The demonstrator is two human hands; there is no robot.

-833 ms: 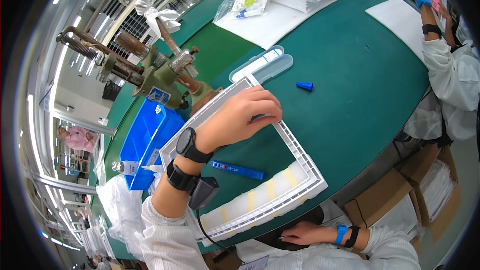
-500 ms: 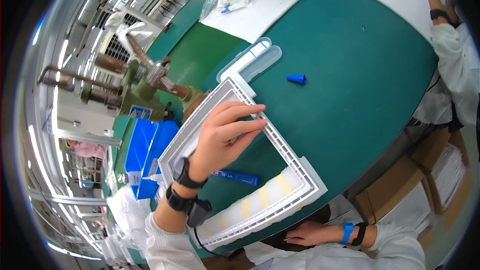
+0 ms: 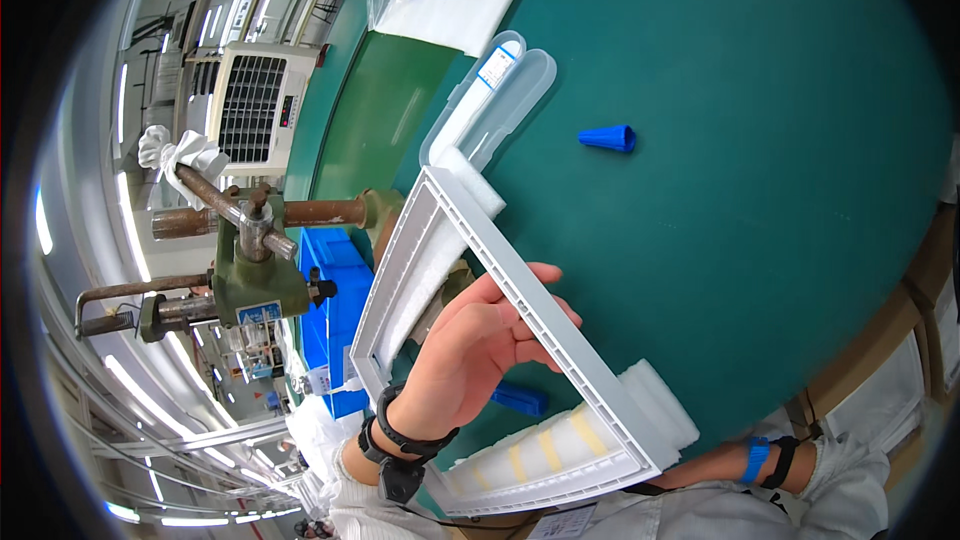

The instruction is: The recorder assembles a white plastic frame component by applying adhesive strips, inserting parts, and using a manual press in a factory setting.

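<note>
My left hand (image 3: 470,350) reaches through the opening of a white plastic frame (image 3: 525,290). Its fingers curl under the frame's right-hand bar, and the fingertips show on the far side. That bar is raised, so the frame sits tilted. White foam with yellow tape strips (image 3: 550,445) lines its near side, and foam pads stick out at two corners. My right hand (image 3: 690,465) is by the frame's lower right corner, with its fingers hidden behind the frame. Below the left hand, a blue bar-shaped thing (image 3: 520,398) lies on the green table, partly covered.
A clear hinged case (image 3: 515,105) with a white labelled stick inside lies open beyond the frame. Right of it is a blue cone-shaped cap (image 3: 607,138). A green metal hand press (image 3: 260,270) and a blue bin (image 3: 335,300) stand at left. Cardboard boxes (image 3: 880,360) are at right.
My left hand has gone from resting atop the frame's bar to curling beneath it. The frame has tilted up. My right hand has moved right, behind the frame's corner. The view has shifted.
</note>
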